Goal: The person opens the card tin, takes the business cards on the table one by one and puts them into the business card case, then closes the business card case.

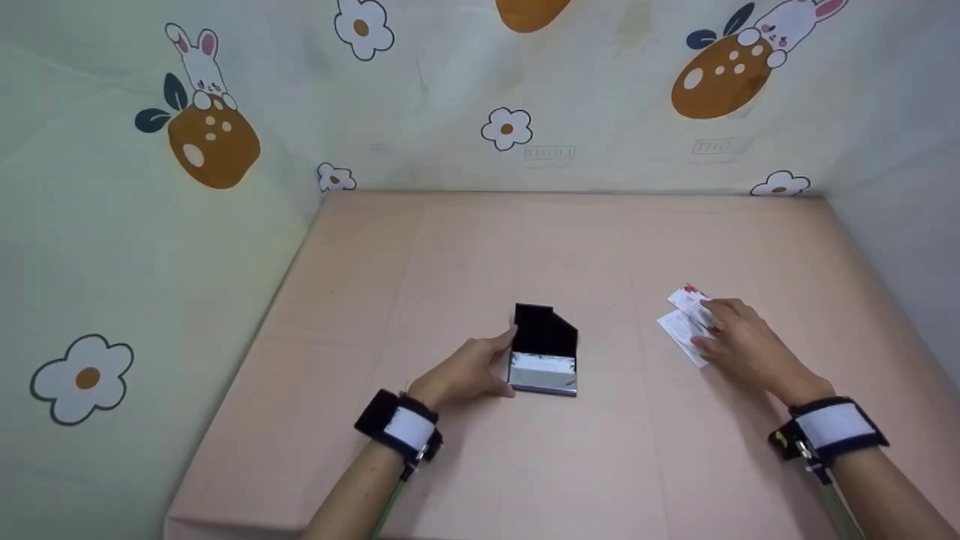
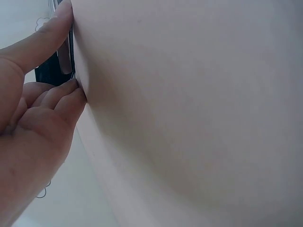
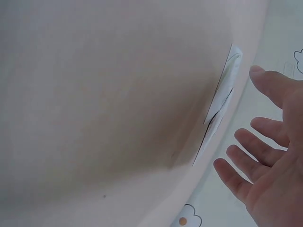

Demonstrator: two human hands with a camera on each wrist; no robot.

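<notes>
An opened metal card case (image 1: pixel 543 372) lies on the table, its black-lined lid (image 1: pixel 541 330) folded back and its shiny lower half facing up. My left hand (image 1: pixel 474 369) holds it by the left side, thumb at the near corner and fingers by the lid. In the left wrist view, the thumb (image 2: pixel 45 40) lies along the case edge and the other fingers bend against its dark lid. To the right, my right hand (image 1: pixel 750 349) hovers over several white printed cards (image 1: pixel 681 330). The right wrist view shows its fingers spread, apart from the overlapping cards (image 3: pixel 221 90).
A pink cloth covers the table (image 1: pixel 450 247). Pale walls printed with flowers and rabbits (image 1: pixel 202 82) stand behind it and at both sides. Each wrist wears a dark strap (image 1: pixel 405 424) with a cable.
</notes>
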